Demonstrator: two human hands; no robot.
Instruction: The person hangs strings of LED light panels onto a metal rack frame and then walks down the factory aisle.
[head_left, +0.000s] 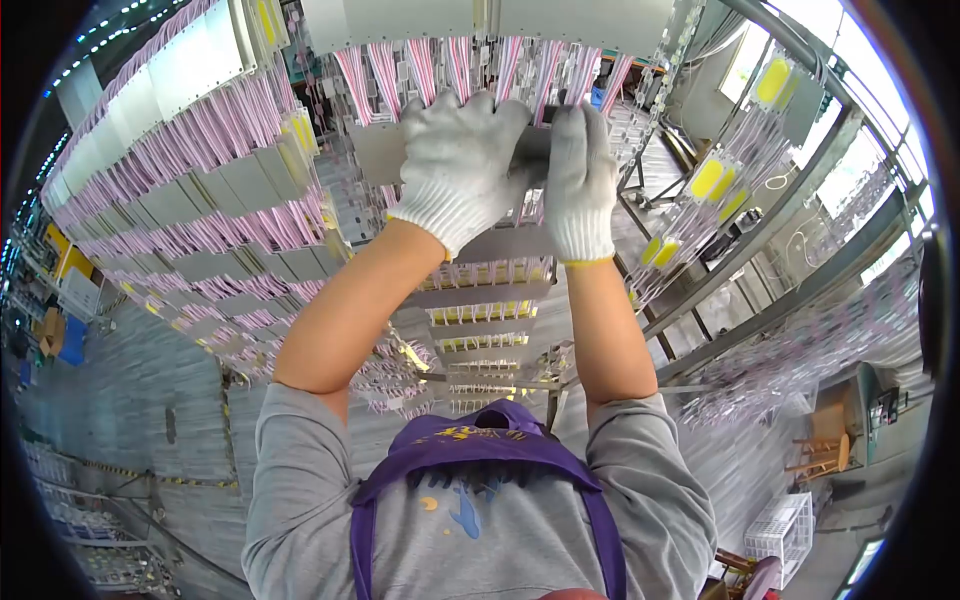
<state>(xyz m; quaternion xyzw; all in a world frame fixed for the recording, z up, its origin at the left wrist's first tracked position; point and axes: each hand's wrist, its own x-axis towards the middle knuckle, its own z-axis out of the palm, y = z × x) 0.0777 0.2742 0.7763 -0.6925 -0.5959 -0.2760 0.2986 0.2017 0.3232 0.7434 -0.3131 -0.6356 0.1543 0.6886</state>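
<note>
Left hand [465,150] and right hand [581,180] raised at a gray panel [375,150]

Nearest, at six o'clock, is a purple apron [530,457]. At twelve, the left hand lies over the panel, fingers bent by its upper edge; the right, at one, is beside a dark piece [535,150]. I cannot tell whether either grip is closed on anything. Pink ribbons [383,75] rise above the panel. Yellow tags [705,180] hang at two; a white crate [790,530] stands at four.
</note>
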